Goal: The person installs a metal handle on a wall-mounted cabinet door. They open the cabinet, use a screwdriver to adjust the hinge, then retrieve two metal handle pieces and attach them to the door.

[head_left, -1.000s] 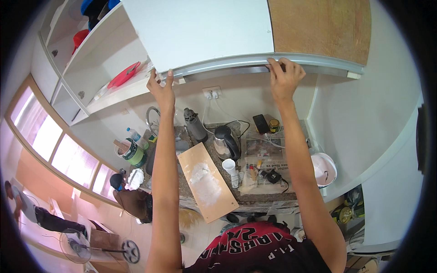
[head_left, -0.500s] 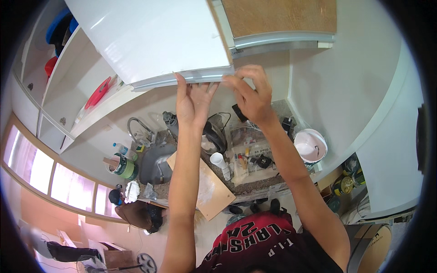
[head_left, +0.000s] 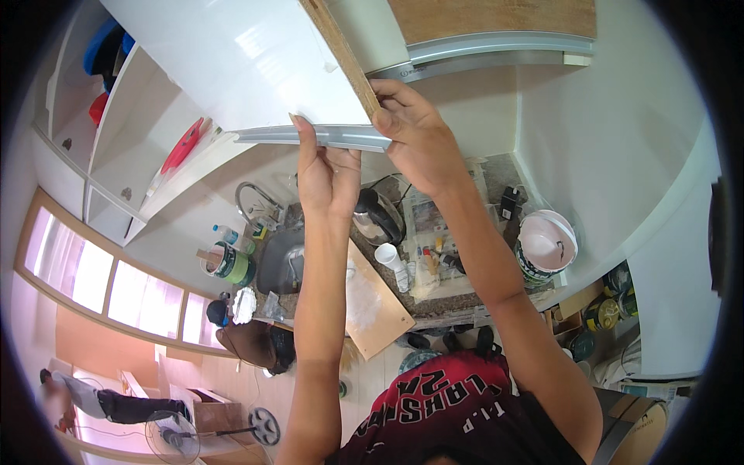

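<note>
A white cabinet door panel [head_left: 232, 58] hangs in front of me, its bare wood side edge showing on the right. Along its lower edge runs a silver metal handle strip [head_left: 341, 138]. My left hand [head_left: 329, 174] is closed on this strip, thumb over the front and fingers curled underneath. At the panel's lower right corner, my right hand [head_left: 422, 136] grips the side edge, its thumb on the near side and fingers reaching behind. The palm hides the strip's right end. To the right, a wood-faced panel [head_left: 496, 19] has a similar silver strip [head_left: 496, 48].
Below lies a cluttered counter with a sink [head_left: 280, 260], a faucet [head_left: 260, 201], a kettle [head_left: 380, 217], a white cup [head_left: 387, 254] and a white bucket [head_left: 546, 240]. A wooden board [head_left: 372, 310] overhangs the counter. Open shelves [head_left: 128, 116] stand left. Another person [head_left: 101, 403] is at the far lower left.
My right hand has moved from pinching the strip's right end up to the panel's side edge. My left hand stays on the strip. The view has shifted slightly.
</note>
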`<state>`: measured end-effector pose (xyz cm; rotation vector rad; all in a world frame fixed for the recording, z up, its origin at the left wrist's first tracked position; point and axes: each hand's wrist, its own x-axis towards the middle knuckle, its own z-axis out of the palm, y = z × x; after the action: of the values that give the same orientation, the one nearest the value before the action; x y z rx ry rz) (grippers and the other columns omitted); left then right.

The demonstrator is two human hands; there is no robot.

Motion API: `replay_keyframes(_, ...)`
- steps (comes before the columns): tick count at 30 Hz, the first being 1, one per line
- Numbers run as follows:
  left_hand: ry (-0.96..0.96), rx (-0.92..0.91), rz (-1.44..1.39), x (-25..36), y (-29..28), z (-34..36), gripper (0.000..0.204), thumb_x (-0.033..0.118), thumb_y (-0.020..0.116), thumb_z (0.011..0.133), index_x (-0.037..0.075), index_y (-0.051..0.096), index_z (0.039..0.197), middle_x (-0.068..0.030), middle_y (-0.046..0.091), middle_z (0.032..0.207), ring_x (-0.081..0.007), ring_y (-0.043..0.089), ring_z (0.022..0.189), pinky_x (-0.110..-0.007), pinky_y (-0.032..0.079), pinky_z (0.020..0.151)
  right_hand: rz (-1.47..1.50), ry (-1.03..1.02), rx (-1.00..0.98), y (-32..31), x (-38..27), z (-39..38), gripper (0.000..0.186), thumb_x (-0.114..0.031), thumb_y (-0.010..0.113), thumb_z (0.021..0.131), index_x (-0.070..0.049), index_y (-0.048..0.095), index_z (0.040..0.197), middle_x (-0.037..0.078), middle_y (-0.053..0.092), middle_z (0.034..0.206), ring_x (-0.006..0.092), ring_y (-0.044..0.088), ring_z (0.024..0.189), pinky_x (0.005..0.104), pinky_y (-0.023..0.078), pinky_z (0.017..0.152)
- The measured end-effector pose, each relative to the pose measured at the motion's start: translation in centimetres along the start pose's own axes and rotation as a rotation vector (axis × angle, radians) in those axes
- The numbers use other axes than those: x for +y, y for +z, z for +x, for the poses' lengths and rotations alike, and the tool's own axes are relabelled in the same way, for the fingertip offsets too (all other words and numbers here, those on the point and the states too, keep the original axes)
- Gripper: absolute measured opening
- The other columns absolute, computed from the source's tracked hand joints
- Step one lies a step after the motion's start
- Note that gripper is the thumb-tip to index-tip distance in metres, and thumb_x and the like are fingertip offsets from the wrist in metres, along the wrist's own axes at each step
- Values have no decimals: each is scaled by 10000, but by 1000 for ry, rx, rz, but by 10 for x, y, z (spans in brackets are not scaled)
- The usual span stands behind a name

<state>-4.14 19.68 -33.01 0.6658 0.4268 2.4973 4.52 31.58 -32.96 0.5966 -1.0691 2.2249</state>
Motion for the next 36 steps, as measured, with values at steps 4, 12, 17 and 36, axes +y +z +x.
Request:
replay_keyframes(4, -10, -31, 48, 15, -5, -14, 501, 403, 600, 1083, 37, 543, 1421, -142, 642, 1434, -277, 611, 1342, -457, 490, 1176, -273, -10, 31, 11, 9, -5, 409, -159, 735, 1012, 24, 618, 1358, 69, 667, 1190, 151, 602, 1138, 297, 484, 983)
replay_keyframes(12, 70, 143, 514, 66, -56, -49, 568, 363, 617, 1086, -13, 480, 1489, -174, 539, 1496, -300, 517, 1403, -487, 464, 1161, -981, -399, 196, 25, -5, -16, 516, -293, 665, 1072, 37, 563, 1455, 128, 651, 1341, 204, 598, 1217, 340, 451, 1076)
replay_keyframes(17, 443, 371, 980, 123, -108, 16, 653, 340, 690, 1041, -20, 470, 1540, -189, 515, 1508, -282, 532, 1380, -431, 480, 1125, -1024, -418, 334, 5, -18, 4, 525, -300, 651, 1082, 66, 564, 1447, 149, 663, 1335, 211, 599, 1233, 341, 426, 1102)
replay_keyframes(36, 737, 426, 1178, 150, -168, 108, 420, 349, 743, 1015, -31, 743, 1197, -25, 712, 893, -112, 567, 746, -261, 473, 691, -1436, -672, 336, -36, 15, -4, 461, -188, 682, 1040, 81, 623, 1410, 222, 707, 1359, 244, 631, 1316, 341, 442, 1124)
